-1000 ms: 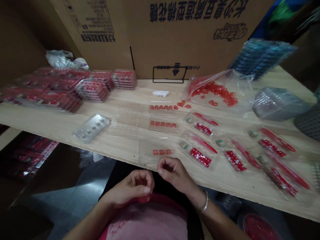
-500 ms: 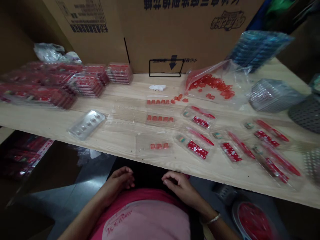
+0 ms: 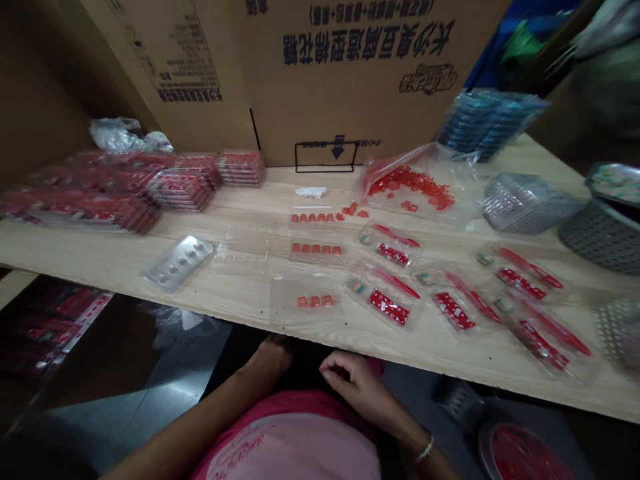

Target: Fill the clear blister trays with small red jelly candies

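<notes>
Both hands rest at my lap, below the table's front edge. My left hand (image 3: 273,360) has its back turned up, and its fingers are hidden in the dark beneath it. My right hand (image 3: 353,380) is loosely curled, thumb close to the fingers, with nothing seen in it. Nearest on the table is a clear plastic tray (image 3: 284,308) holding three red gummy cubes (image 3: 315,301). Behind it, two more rows of red cubes (image 3: 317,249) sit in clear trays. Loose red pieces (image 3: 354,210) lie beside an open plastic bag (image 3: 463,193) of red cubes.
Several clear packs with red pens and dotted sachets (image 3: 389,307) lie at right. A silver mould-like tray (image 3: 180,262) lies left, before stacked red packs (image 3: 90,200). A cardboard box (image 3: 270,100) stands behind; nested clear trays (image 3: 530,203) and a grey basket (image 3: 600,233) stand right.
My left hand has moved right and turned so that its fingers drop out of sight. The right hand stays nearly still. The camera view has tilted up slightly.
</notes>
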Action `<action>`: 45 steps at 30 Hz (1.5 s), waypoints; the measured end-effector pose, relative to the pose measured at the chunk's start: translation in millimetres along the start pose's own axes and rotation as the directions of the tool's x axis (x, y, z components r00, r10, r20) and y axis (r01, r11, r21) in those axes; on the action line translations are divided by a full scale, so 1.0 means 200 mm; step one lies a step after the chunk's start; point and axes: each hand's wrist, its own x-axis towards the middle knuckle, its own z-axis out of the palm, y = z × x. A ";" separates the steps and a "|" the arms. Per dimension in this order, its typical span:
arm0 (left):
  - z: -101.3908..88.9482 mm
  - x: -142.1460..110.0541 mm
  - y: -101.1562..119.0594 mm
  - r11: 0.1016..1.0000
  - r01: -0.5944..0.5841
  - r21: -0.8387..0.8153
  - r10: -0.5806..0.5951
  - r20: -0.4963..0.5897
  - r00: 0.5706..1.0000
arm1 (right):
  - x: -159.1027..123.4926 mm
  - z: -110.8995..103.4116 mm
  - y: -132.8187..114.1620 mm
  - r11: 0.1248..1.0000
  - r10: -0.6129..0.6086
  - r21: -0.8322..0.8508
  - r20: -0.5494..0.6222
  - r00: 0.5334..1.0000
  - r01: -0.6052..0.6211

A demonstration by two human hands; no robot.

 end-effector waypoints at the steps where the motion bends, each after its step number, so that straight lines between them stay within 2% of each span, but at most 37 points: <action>1: -0.02 -0.02 0.01 1.000 -0.010 0.009 0.010 0.001 1.000 | 0.00 0.00 -0.02 1.000 -0.018 0.001 0.003 1.000 0.018; 3: -0.06 -0.09 0.04 0.998 0.007 -0.064 -0.009 -0.024 1.000 | 0.00 0.02 -0.08 0.998 -0.047 0.036 0.014 0.999 0.047; 4: -0.08 -0.13 0.07 0.981 0.037 -0.188 -0.047 -0.050 0.998 | 0.00 0.03 -0.11 0.996 -0.064 0.066 0.016 0.998 0.063; 5: -0.11 -0.16 0.09 0.928 0.075 -0.365 -0.108 -0.070 0.992 | 0.01 0.04 -0.14 0.992 -0.092 0.089 0.013 0.996 0.091; 6: -0.13 -0.18 0.12 0.820 0.113 -0.562 -0.183 -0.070 0.981 | 0.03 0.05 -0.17 0.987 -0.132 0.093 0.001 0.991 0.131; 7: -0.15 -0.19 0.15 0.666 0.141 -0.732 -0.255 -0.047 0.966 | 0.04 0.06 -0.20 0.980 -0.184 0.073 -0.020 0.983 0.184; 8: -0.16 -0.19 0.18 0.511 0.156 -0.846 -0.306 -0.010 0.952 | 0.06 0.07 -0.22 0.970 -0.239 0.028 -0.043 0.970 0.240; 9: -0.18 -0.19 0.20 0.400 0.164 -0.902 -0.327 0.026 0.945 | 0.07 0.07 -0.23 0.956 -0.292 -0.032 -0.064 0.954 0.290; 10: -0.19 -0.18 0.22 0.333 0.169 -0.928 -0.332 0.052 0.942 | 0.08 0.07 -0.24 0.942 -0.331 -0.093 -0.084 0.940 0.324; 12: -0.21 -0.15 0.24 0.296 0.166 -0.941 -0.316 0.067 0.946 | 0.10 0.07 -0.25 0.929 -0.348 -0.176 -0.112 0.931 0.326; 15: -0.21 -0.13 0.26 0.380 0.141 -0.914 -0.306 0.020 0.952 | 0.11 0.04 -0.23 0.908 -0.334 -0.304 -0.108 0.936 0.289; 18: -0.19 -0.11 0.27 0.516 0.115 -0.849 -0.296 -0.051 0.954 | 0.11 0.03 -0.20 0.755 -0.446 -0.552 -0.034 0.895 0.355; 20: -0.17 -0.09 0.27 0.576 0.101 -0.811 -0.267 -0.070 0.961 | 0.11 0.04 -0.17 0.655 -0.493 -0.655 0.007 0.870 0.377; 21: -0.17 -0.08 0.27 0.594 0.096 -0.799 -0.260 -0.077 0.963 | 0.11 0.04 -0.16 0.639 -0.493 -0.676 0.006 0.870 0.367; 23: -0.16 -0.06 0.27 0.604 0.091 -0.791 -0.273 -0.098 0.957 | 0.11 0.06 -0.15 0.670 -0.471 -0.666 -0.041 0.881 0.327; 26: -0.17 -0.05 0.26 0.560 0.098 -0.823 -0.295 -0.088 0.951 | 0.11 0.07 -0.16 0.823 -0.396 -0.496 -0.152 0.906 0.276; 28: -0.17 -0.05 0.25 0.502 0.098 -0.860 -0.277 -0.052 0.959 | 0.12 0.07 -0.18 0.949 -0.270 -0.221 -0.213 0.939 0.222; 29: -0.17 -0.06 0.25 0.481 0.084 -0.873 -0.267 -0.055 0.962 | 0.12 0.06 -0.19 0.982 -0.191 -0.045 -0.206 0.960 0.185; 30: -0.17 -0.06 0.25 0.473 0.054 -0.880 -0.263 -0.082 0.961 | 0.12 0.05 -0.20 0.982 -0.116 0.128 -0.171 0.978 0.139; 32: -0.16 -0.07 0.24 0.496 -0.035 -0.868 -0.271 -0.193 0.943 | 0.12 0.04 -0.22 0.923 -0.012 0.383 -0.064 0.998 0.036; 34: -0.17 -0.09 0.23 0.533 -0.112 -0.838 -0.265 -0.291 0.919 | 0.14 0.02 -0.23 0.870 0.031 0.491 0.029 0.999 -0.041; 36: -0.20 -0.09 0.22 0.547 -0.123 -0.828 -0.245 -0.299 0.922 | 0.18 0.00 -0.23 0.866 0.011 0.498 0.051 0.999 -0.035; 38: -0.24 -0.08 0.19 0.574 -0.110 -0.812 -0.247 -0.300 0.921 | 0.26 -0.02 -0.24 0.914 -0.102 0.393 -0.030 0.994 0.105; 40: -0.29 -0.05 0.13 0.671 -0.098 -0.735 -0.280 -0.374 0.884 | 0.37 -0.05 -0.25 0.944 -0.298 0.110 -0.114 0.948 0.310; 42: -0.32 -0.02 0.05 0.780 -0.078 -0.621 -0.284 -0.463 0.839 | 0.48 -0.06 -0.25 0.864 -0.469 -0.227 -0.041 0.882 0.449; 43: -0.32 0.00 0.01 0.817 -0.064 -0.573 -0.273 -0.482 0.832 | 0.52 -0.06 -0.25 0.799 -0.506 -0.352 0.043 0.861 0.487; 45: -0.31 0.03 -0.05 0.854 -0.050 -0.518 -0.238 -0.474 0.848 | 0.59 -0.05 -0.24 0.695 -0.504 -0.493 0.184 0.844 0.523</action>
